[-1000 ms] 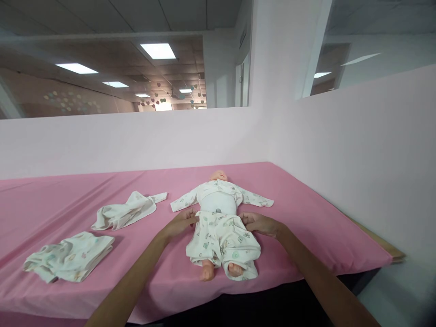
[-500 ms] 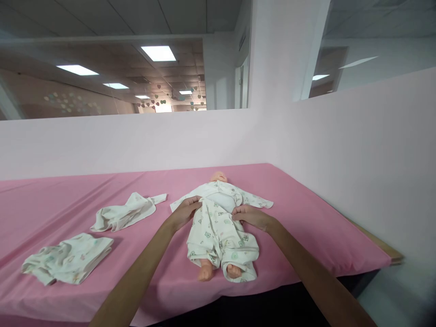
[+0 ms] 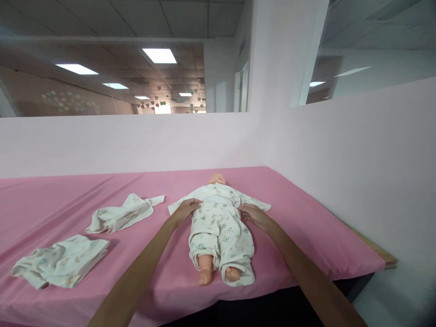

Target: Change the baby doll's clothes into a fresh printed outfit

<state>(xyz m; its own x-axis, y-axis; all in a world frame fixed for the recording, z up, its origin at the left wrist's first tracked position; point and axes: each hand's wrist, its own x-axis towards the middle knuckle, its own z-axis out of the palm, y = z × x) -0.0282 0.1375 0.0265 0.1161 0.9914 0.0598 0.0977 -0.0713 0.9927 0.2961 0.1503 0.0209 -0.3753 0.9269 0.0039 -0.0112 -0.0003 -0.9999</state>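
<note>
A baby doll (image 3: 205,268) lies on its back, head toward the wall and bare feet toward me. It wears a white printed top (image 3: 235,195) with the sleeves spread out, partly open over a plain white layer at the belly. White printed pants (image 3: 221,227) cover its legs up to the waist. At the left end of the waistband, my left hand (image 3: 186,210) pinches the pants' edge. My right hand (image 3: 254,215) grips the waistband at the other side, its fingers curled against the cloth.
A pink sheet (image 3: 143,272) covers the table. To the left lie a crumpled white garment (image 3: 126,213) and a folded printed garment (image 3: 64,259). Pale walls (image 3: 119,145) with windows close off the back and right. A wooden edge (image 3: 371,245) shows at the right.
The pants' waistband is now stretched straight across the belly, covering more of it. My right hand has moved slightly outward, and more of the doll's lower leg shows on the left.
</note>
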